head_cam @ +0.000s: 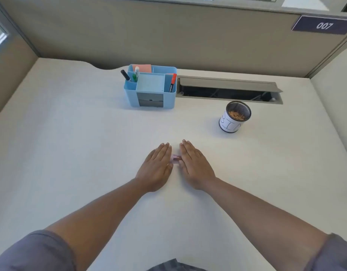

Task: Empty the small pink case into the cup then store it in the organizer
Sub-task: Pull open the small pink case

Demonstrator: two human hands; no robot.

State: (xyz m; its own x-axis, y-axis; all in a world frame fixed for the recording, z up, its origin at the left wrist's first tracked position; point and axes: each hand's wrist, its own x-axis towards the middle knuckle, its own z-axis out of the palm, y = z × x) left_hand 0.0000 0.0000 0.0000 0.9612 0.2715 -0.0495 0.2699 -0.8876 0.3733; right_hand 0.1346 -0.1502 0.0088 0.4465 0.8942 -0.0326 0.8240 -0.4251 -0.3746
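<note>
A small pink case (175,158) lies on the white desk (71,143), in the narrow gap between my two hands. My left hand (158,169) rests flat, palm down, just left of the case. My right hand (195,167) lies flat just right of it, partly covering its right end. Neither hand grips the case; whether the thumbs touch it I cannot tell. A black mesh cup (235,116) with a white label stands to the far right and holds small tan pieces. The light blue organizer (151,87) stands at the back centre.
The organizer holds a black marker (125,75), a green marker (135,77), a red-capped marker (172,83), orange notes (143,68) and two grey drawers. An open cable slot (227,90) runs behind the cup. Partition walls enclose the desk.
</note>
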